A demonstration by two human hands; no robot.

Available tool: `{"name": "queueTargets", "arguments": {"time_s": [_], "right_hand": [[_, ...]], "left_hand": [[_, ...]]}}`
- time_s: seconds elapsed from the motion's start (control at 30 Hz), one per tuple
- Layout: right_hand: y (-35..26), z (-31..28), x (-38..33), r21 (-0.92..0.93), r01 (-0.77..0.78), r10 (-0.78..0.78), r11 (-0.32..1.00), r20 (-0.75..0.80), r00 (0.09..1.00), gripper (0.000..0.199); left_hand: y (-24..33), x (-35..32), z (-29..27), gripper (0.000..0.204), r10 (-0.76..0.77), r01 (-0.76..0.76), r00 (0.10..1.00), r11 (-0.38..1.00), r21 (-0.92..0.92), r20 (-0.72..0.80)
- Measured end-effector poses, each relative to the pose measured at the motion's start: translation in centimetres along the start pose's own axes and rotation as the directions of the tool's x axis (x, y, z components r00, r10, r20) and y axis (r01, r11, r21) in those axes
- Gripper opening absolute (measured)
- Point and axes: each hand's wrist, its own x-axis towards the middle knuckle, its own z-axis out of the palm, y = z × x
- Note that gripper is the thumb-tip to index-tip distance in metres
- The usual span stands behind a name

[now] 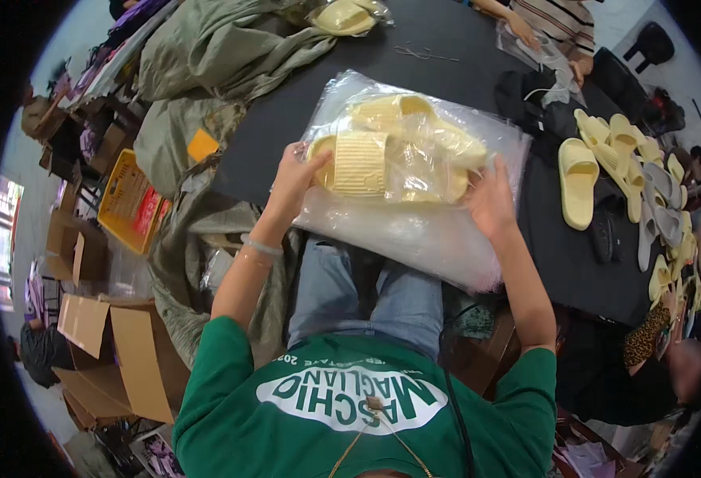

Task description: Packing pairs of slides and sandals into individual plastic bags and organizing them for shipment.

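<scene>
A pair of pale yellow slippers lies side by side over a pile of clear plastic bags on the dark table in front of me. Clear film covers at least their right part. My left hand is closed on the left end of the nearer slipper, thumb on top and fingers mostly hidden beneath. At the right end, my right hand is closed around the edge of the film, its thumb close to the slippers' ends.
Loose yellow slippers and grey slippers crowd the table's right side. A bagged yellow pair lies at the far edge. Grey-green cloth drapes the left, beside a yellow crate and cardboard boxes. Another person's hand handles plastic opposite.
</scene>
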Motion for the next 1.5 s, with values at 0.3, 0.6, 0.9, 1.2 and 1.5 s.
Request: {"name": "queueTargets", "arguments": {"time_s": [0.3, 0.6, 0.9, 1.2, 1.5], "right_hand": [[-1.5, -2.5, -2.9, -0.703, 0.448, -0.573, 0.552, 0.071, 0.816, 0.05], [-1.2, -1.4, -3.6, -0.84, 0.411, -0.547, -0.355, 0.543, 0.638, 0.013], [-5.1, -8.6, -3.5, -0.375, 0.662, -0.741, 0.649, -0.116, 0.662, 0.013], [-1.9, -6.9, -6.9, -0.025, 0.464, -0.463, 0.886, -0.123, 0.878, 0.016], [0.7, -1.0, -10.0, -0.804, 0.435, -0.428, -0.406, 0.588, 0.687, 0.047]], "left_hand": [[-0.9, -1.2, -0.8, 0.043, 0.095, -0.088, 0.989, 0.994, 0.066, -0.11], [-0.9, -0.5, -1.6, 0.025, 0.291, -0.224, 0.952, 0.873, 0.432, -0.094], [-1.0, -0.8, -1.5, 0.017, 0.364, -0.2, 0.913, 0.79, 0.58, -0.182], [-0.7, -1.9, -0.6, 0.022, 0.404, -0.197, 0.907, 0.649, 0.735, -0.114], [-0.2, -1.8, -0.9, 0.023, 0.345, -0.179, 0.937, 0.613, 0.77, -0.057]]}}
